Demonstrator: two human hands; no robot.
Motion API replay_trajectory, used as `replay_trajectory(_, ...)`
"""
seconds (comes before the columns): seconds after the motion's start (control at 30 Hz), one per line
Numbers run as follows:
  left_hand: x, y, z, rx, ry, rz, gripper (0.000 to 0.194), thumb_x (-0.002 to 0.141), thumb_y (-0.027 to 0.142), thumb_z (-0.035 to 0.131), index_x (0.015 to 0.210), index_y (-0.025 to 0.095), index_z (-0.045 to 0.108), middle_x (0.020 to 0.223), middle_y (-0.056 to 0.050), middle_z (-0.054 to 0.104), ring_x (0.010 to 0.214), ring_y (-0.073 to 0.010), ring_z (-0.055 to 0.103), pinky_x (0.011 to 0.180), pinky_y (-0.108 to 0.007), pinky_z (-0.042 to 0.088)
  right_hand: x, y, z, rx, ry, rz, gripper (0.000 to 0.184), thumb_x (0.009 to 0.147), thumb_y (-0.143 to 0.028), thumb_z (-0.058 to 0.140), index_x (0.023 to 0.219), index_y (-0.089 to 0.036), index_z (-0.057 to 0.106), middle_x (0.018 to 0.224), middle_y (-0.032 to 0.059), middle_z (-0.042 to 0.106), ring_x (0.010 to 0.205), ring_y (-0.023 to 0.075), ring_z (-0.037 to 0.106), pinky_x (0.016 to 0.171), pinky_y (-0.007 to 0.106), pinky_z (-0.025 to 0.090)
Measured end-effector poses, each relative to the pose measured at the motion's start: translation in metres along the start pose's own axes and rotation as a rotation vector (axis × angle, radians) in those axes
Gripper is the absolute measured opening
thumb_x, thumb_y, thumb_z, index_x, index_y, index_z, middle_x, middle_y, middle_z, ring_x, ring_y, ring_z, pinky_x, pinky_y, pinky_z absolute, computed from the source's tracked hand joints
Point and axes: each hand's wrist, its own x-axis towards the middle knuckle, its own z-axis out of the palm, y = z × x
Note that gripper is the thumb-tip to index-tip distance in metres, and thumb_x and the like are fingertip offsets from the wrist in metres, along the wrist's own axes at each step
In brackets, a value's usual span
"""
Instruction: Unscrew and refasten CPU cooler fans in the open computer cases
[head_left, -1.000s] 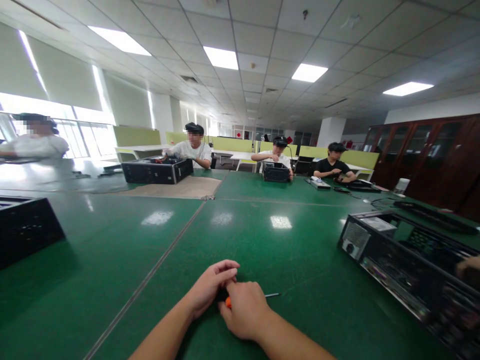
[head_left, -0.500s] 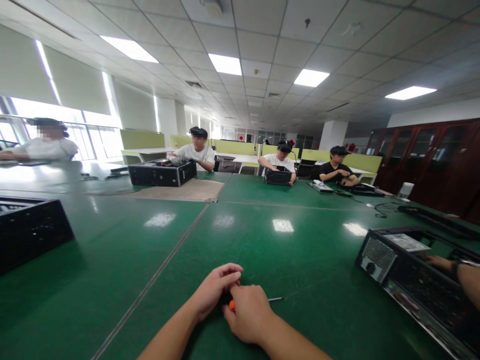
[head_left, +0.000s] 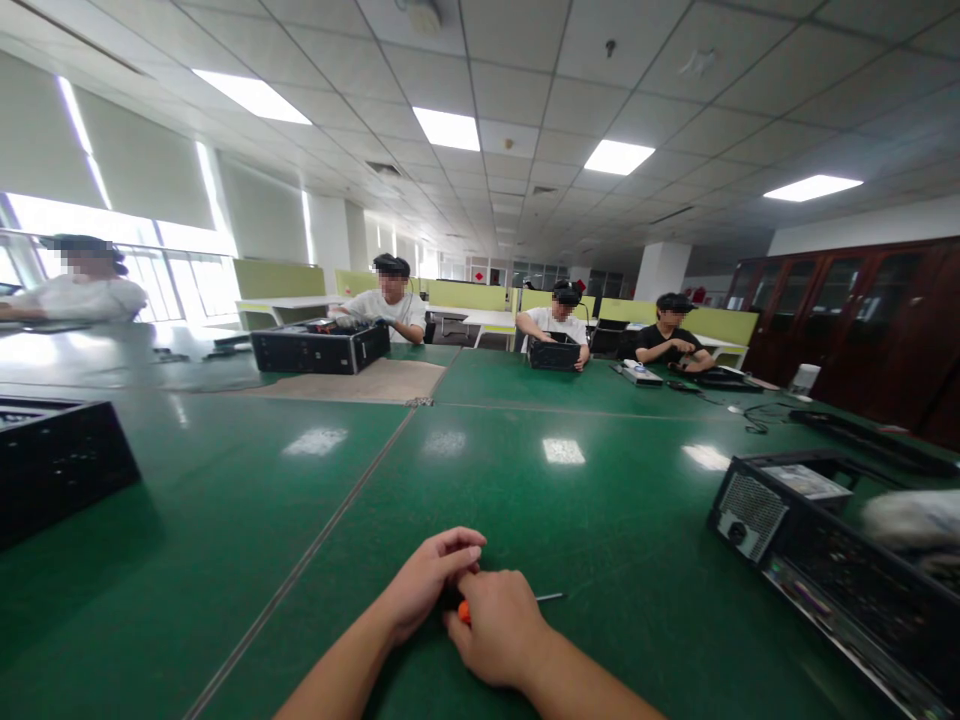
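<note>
Both my hands rest together on the green table (head_left: 525,480), low in the middle of the view. My right hand (head_left: 499,635) is closed round a screwdriver (head_left: 551,597); a bit of orange handle shows at my knuckles and the thin metal shaft sticks out to the right, lying on the table. My left hand (head_left: 431,580) is curled, its fingertips pressed against the handle end beside my right hand.
An open black computer case (head_left: 817,560) lies to my right, with a blurred pale shape, perhaps a co-worker's hand (head_left: 911,520), over it. Another black case (head_left: 60,460) sits at the left. Several people work on cases at the table's far side.
The view drifted left and slightly down. My hands kept their grip on the screwdriver. The co-worker's arm over the right case moved and is now blurred.
</note>
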Motion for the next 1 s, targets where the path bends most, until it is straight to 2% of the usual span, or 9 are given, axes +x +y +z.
replay_trajectory(0.23, 0.004, -0.003, -0.002, 0.085, 0.174, 0.218, 0.036, 0.069, 0.042, 0.080, 0.092, 0.019, 0.066, 0.071, 0.003, 0.055, 0.061, -0.0119, 0.048, 0.054, -0.022, 0.036, -0.003, -0.001, 0.001, 0.058, 0.063, 0.005, 0.033, 0.084, -0.036, 0.054, 0.114, -0.022, 0.062, 0.102, 0.0075, 0.073, 0.091, 0.0289, 0.070, 0.079, 0.041, 0.053)
replay_trajectory(0.33, 0.000, 0.003, -0.002, 0.310, 0.262, 0.418, 0.028, 0.076, 0.041, 0.075, 0.092, 0.019, 0.068, 0.082, -0.002, 0.062, 0.077, -0.0187, 0.056, 0.069, -0.028, 0.045, -0.003, 0.000, 0.002, 0.092, 0.096, -0.022, 0.034, 0.079, -0.031, 0.057, 0.112, -0.022, 0.061, 0.102, 0.0071, 0.070, 0.093, 0.0267, 0.067, 0.081, 0.038, 0.053)
replay_trajectory(0.4, -0.004, 0.009, -0.001, 0.432, 0.286, 0.528, 0.024, 0.081, 0.038, 0.071, 0.095, 0.019, 0.070, 0.090, -0.005, 0.064, 0.085, -0.0222, 0.059, 0.079, -0.032, 0.047, -0.002, 0.002, 0.003, 0.125, 0.126, -0.061, 0.029, 0.073, -0.022, 0.058, 0.101, -0.022, 0.061, 0.101, 0.0062, 0.066, 0.094, 0.0235, 0.064, 0.083, 0.033, 0.051)
replay_trajectory(0.53, -0.011, 0.013, 0.003, 0.408, 0.331, 0.656, 0.025, 0.087, 0.038, 0.062, 0.105, 0.020, 0.068, 0.098, -0.007, 0.063, 0.094, -0.0249, 0.059, 0.086, -0.034, 0.047, -0.004, 0.000, -0.001, 0.176, 0.207, -0.147, 0.019, 0.070, -0.012, 0.050, 0.085, -0.021, 0.056, 0.097, 0.0052, 0.061, 0.096, 0.0198, 0.058, 0.085, 0.030, 0.046)
replay_trajectory(0.6, -0.012, 0.013, 0.003, 0.348, 0.379, 0.681, 0.027, 0.089, 0.039, 0.059, 0.107, 0.020, 0.066, 0.101, -0.007, 0.063, 0.094, -0.0250, 0.059, 0.086, -0.034, 0.047, -0.009, -0.008, -0.009, 0.290, 0.317, -0.197, 0.016, 0.072, -0.013, 0.046, 0.084, -0.021, 0.053, 0.090, 0.0040, 0.058, 0.089, 0.0186, 0.056, 0.083, 0.031, 0.044)
replay_trajectory(0.7, -0.013, 0.015, 0.002, 0.290, 0.467, 0.698, 0.028, 0.089, 0.041, 0.057, 0.106, 0.020, 0.065, 0.098, -0.006, 0.063, 0.091, -0.0244, 0.058, 0.084, -0.033, 0.047, -0.018, -0.027, -0.025, 0.742, 0.486, -0.200, 0.004, 0.073, -0.022, 0.049, 0.074, -0.021, 0.045, 0.068, -0.0023, 0.045, 0.064, 0.0135, 0.045, 0.063, 0.026, 0.039)
replay_trajectory(0.77, -0.014, 0.017, 0.002, 0.281, 0.490, 0.704, 0.028, 0.088, 0.042, 0.056, 0.103, 0.020, 0.065, 0.095, -0.006, 0.063, 0.088, -0.0239, 0.057, 0.082, -0.032, 0.046, -0.021, -0.040, -0.035, 1.005, 0.438, -0.111, 0.023, 0.078, -0.031, 0.055, 0.064, -0.021, 0.040, 0.058, -0.0055, 0.035, 0.054, 0.0103, 0.034, 0.053, 0.024, 0.030)
replay_trajectory(0.87, -0.013, 0.018, 0.001, 0.277, 0.481, 0.707, 0.028, 0.088, 0.042, 0.055, 0.103, 0.020, 0.065, 0.094, -0.005, 0.062, 0.085, -0.0233, 0.057, 0.080, -0.032, 0.046, -0.023, -0.055, -0.042, 1.207, 0.336, 0.013, 0.048, 0.087, -0.048, 0.056, 0.052, -0.021, 0.037, 0.048, -0.0059, 0.031, 0.047, 0.0081, 0.027, 0.047, 0.024, 0.022)
replay_trajectory(1.0, -0.012, 0.016, 0.002, 0.288, 0.449, 0.716, 0.028, 0.091, 0.042, 0.052, 0.105, 0.020, 0.064, 0.094, -0.006, 0.061, 0.086, -0.0230, 0.057, 0.081, -0.032, 0.046, -0.042, -0.072, -0.047, 1.344, 0.302, -0.029, 0.063, 0.091, -0.066, 0.045, 0.048, -0.022, 0.036, 0.043, -0.0054, 0.029, 0.039, 0.0072, 0.025, 0.042, 0.025, 0.020)
